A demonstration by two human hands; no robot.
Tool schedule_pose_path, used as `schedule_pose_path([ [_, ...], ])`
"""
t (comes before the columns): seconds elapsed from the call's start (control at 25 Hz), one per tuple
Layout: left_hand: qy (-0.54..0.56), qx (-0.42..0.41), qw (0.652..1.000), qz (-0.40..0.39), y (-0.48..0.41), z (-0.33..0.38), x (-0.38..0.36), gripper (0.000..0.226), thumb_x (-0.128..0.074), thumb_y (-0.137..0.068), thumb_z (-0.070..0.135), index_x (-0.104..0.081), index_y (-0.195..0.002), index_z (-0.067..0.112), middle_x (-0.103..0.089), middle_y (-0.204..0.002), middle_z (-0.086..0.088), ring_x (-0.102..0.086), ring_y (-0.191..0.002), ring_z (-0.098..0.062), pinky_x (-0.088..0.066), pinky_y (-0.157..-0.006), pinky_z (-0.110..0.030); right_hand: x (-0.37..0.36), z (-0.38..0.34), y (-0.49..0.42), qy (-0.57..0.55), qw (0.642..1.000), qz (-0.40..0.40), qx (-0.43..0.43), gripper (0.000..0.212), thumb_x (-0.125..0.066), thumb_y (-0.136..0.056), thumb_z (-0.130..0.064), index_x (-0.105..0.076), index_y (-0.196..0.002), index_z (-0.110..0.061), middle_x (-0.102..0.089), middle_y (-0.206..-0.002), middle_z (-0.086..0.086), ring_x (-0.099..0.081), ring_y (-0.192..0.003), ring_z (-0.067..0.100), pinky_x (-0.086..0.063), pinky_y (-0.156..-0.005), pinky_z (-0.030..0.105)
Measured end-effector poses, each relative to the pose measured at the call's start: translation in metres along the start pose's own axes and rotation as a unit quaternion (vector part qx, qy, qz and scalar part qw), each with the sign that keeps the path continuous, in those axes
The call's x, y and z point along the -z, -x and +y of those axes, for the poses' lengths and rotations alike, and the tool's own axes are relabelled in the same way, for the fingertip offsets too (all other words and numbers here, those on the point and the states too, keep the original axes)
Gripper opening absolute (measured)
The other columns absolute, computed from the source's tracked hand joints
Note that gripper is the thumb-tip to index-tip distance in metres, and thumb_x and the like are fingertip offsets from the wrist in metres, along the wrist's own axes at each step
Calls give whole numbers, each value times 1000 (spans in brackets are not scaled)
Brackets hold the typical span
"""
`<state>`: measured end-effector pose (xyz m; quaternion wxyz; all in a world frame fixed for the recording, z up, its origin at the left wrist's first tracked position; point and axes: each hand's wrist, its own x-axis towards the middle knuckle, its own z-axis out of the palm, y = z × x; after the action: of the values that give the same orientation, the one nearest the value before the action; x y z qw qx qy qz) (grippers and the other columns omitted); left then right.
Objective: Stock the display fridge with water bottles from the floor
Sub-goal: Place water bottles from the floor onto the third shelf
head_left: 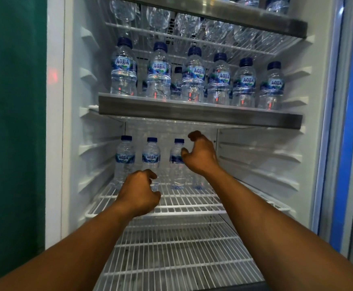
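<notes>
a person's left hand [138, 192] and right hand [200, 154], both loosely curled and empty, reach over a display fridge [72, 122] wire shelf [192, 199] near a row of aqua water bottles [125, 159].

Dim overall, cool white glow inside the fridge [72, 80]; red glints on the middle-row bottles [193, 78]; soft blur throughout, wide-angle bending at frame edges.
</notes>
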<state>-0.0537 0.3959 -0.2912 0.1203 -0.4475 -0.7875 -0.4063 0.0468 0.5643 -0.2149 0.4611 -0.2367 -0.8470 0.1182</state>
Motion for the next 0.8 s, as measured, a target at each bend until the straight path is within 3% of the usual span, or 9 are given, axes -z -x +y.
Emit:
schedule_pose_path([
  [0.08, 4, 6, 1000, 1, 0, -1, 0, 54, -79, -78, 23, -58, -128, 19, -63, -118, -1, -61, -104, -16, -52, -89, -27, -5, -7, -17, 33, 990, -122, -57, 68, -67, -90, -27, -32, -148, -18, -51, -142, 10, -65, -108, 29, -55, -93, 39],
  [0.16, 10, 11, 1000, 4, 0, -2, 1, 54, -79, -78, 22, -59, -127, 19, -64, -115, 0, -61, -104, -16, -52, -92, -29, -6, -11, -28, 36, 978, -188, -84, 70, -68, -88, -21, -31, -147, -13, -55, -136, 14, -71, -94, 27, -59, -86, 40],
  [0.28, 11, 8, 1000, 7, -1, -3, 1, 53, -79, -78, 22, -59, -127, 18, -63, -112, -1, -60, -100, -15, -49, -88, -25, -3, -16, -34, 35, 974, -210, -75, 45, -73, -87, -25, -49, -119, -5, -69, -106, 10, -74, -80, 20, -60, -80, 37],
  [0.36, 8, 4, 1000, 5, -1, -2, 1, 53, -79, -79, 21, -59, -127, 18, -63, -113, -1, -59, -98, -14, -47, -85, -23, 1, -18, -35, 49, 974, -211, -66, 37, -74, -87, -35, -51, -101, -10, -72, -91, 6, -73, -73, 14, -56, -67, 29],
  [0.44, 8, 4, 1000, 2, -1, -2, 1, 54, -79, -79, 21, -58, -128, 19, -63, -113, -1, -59, -99, -14, -47, -85, -23, 0, -14, -37, 71, 974, -209, -57, 38, -73, -86, -41, -59, -97, -7, -75, -82, 5, -71, -69, 10, -48, -57, 23],
  [0.56, 3, 5, 1000, -1, -2, -2, 0, 55, -79, -79, 22, -56, -130, 21, -63, -114, 0, -60, -101, -15, -49, -87, -25, 1, -9, -37, 64, 974, -207, -63, 37, -72, -86, -42, -63, -95, -7, -74, -72, 1, -70, -62, 5, -45, -55, 20],
  [0.72, -7, 8, 1000, 0, -2, -3, -1, 54, -79, -79, 23, -58, -128, 21, -63, -116, 0, -61, -104, -17, -51, -89, -27, 0, -8, -27, 11, 971, -224, -80, 38, -76, -86, -31, -50, -107, -11, -66, -93, 4, -74, -74, 16, -60, -80, 35],
  [0.8, -12, 9, 1000, 1, -3, -4, -2, 53, -79, -79, 25, -59, -128, 20, -64, -118, -1, -61, -105, -17, -52, -91, -29, -8, -3, -21, -4, 975, -203, -85, 48, -75, -86, -29, -51, -121, -9, -67, -110, 10, -75, -76, 20, -60, -82, 38],
])
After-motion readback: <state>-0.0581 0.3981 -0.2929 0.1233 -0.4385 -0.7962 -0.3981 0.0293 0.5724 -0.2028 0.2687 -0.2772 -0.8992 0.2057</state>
